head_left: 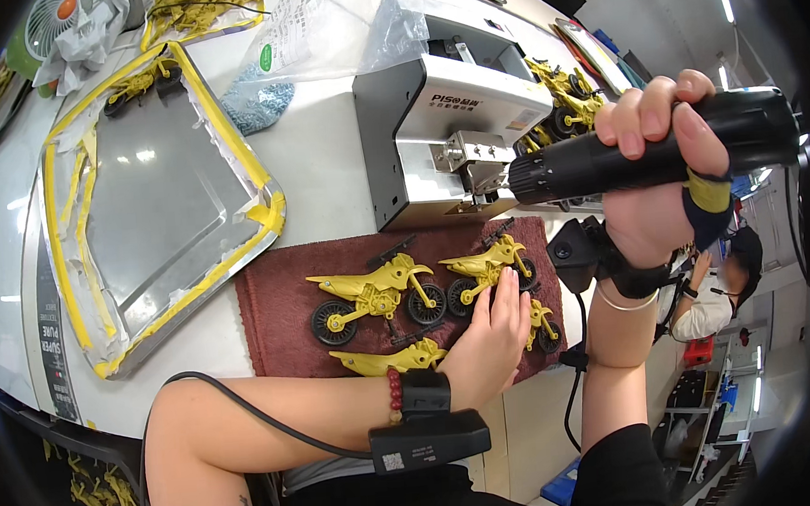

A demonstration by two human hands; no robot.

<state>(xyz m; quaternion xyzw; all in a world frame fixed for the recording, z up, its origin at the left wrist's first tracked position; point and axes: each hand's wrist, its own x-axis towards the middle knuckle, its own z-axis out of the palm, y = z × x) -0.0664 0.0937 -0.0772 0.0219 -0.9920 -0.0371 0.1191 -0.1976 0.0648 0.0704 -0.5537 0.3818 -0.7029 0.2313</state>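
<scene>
My right hand (662,131) is wrapped round a black electric screwdriver (585,163), which lies nearly level. Its tip end points left, close to the metal outlet of a silver and grey screw feeder (481,100); I cannot tell whether it touches. My left hand (494,345) lies with fingers stretched out against a yellow toy motorcycle (489,264) with black wheels. To the left of that is another yellow toy motorcycle (371,297). A third toy motorcycle (393,358) is partly hidden by my left wrist, and one more toy motorcycle (541,323) shows right of my fingers. All rest on a brown towel (277,289).
A metal tray (157,222) edged with yellow tape stands at the left, a yellow toy motorcycle in its far end. Behind the feeder are more toy motorcycles (567,99). A clear plastic bag (327,35), a blue cloth (261,99) and a fan (57,28) lie farther back. A co-worker (709,299) is at the right.
</scene>
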